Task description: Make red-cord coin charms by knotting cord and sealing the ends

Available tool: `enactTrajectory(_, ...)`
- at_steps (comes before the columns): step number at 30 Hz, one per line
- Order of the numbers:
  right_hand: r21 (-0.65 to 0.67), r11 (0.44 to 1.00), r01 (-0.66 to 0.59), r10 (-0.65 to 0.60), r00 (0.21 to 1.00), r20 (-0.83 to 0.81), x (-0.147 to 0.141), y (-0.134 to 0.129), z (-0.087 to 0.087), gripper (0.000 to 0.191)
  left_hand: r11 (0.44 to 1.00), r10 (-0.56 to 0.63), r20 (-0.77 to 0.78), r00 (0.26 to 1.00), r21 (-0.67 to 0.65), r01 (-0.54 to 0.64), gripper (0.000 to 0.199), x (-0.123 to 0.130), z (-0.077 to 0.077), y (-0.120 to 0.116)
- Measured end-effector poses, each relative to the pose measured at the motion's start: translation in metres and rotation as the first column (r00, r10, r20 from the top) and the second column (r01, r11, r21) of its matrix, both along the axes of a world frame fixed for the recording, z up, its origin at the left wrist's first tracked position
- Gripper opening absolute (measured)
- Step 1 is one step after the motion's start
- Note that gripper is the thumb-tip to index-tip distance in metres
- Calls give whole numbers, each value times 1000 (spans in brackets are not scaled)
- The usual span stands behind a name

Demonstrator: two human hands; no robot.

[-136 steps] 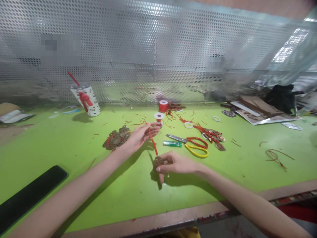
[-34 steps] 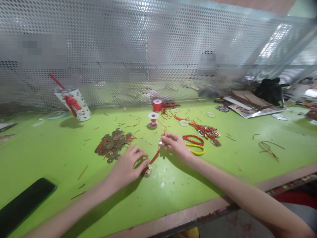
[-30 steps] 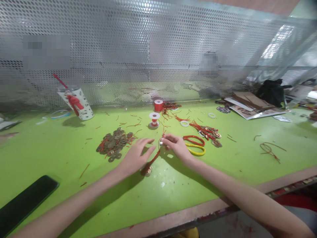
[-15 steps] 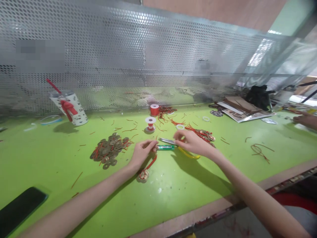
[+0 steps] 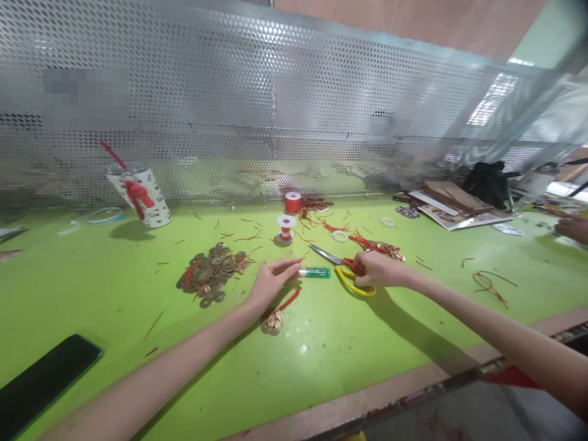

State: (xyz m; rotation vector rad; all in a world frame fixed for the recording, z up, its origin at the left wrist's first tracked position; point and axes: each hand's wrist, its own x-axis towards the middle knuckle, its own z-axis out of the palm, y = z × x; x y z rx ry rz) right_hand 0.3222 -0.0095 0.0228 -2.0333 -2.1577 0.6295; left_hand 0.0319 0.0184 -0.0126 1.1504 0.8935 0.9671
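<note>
My left hand (image 5: 274,282) pinches the end of a thin red cord between thumb and fingertips. Below it, a red braided cord (image 5: 289,299) with a round cluster of brass coins (image 5: 274,321) rests on the green table. A green lighter (image 5: 316,272) lies right by the left fingertips; whether they touch it I cannot tell. My right hand (image 5: 374,269) is closed on the handles of the scissors (image 5: 351,278), one loop yellow and one red. The scissor blades point left toward the cord, slightly apart from my left hand.
A pile of coins with red cords (image 5: 209,275) lies left. Spools of red thread (image 5: 285,229), finished cord pieces (image 5: 379,248) and snippets spread behind my hands. A tumbler (image 5: 142,199), a dark phone-like slab (image 5: 50,380), papers (image 5: 452,208) and another person's hand (image 5: 572,228) sit farther out.
My right hand has slid from around the scissors' pivot back to the handles, and the blades have moved a little right. The left hand stays pinched on the cord. The view shifted slightly.
</note>
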Motion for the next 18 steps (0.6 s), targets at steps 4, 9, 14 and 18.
enactTrajectory(4, -121, 993, 17, -42, 977, -209, 6, 6, 9, 30, 1000, -25, 49, 998, 8, 25, 40, -1, 0, 0)
enactTrajectory(9, -225, 964, 138, -208, 924, -320, -10, -8, 11, 48, 999, -34, 75, 997, 5, 34, 39, 2, -3, 0)
enactTrajectory(14, -253, 958, -135, -56, 776, -628, -36, -39, 21, 51, 1000, 20, 126, 992, -3, -19, 31, 3, -5, 1)
enactTrajectory(18, -273, 930, -245, -43, 666, -744, -40, -50, 33, 49, 998, 63, 127, 990, 5, -64, 29, 3, -5, 1)
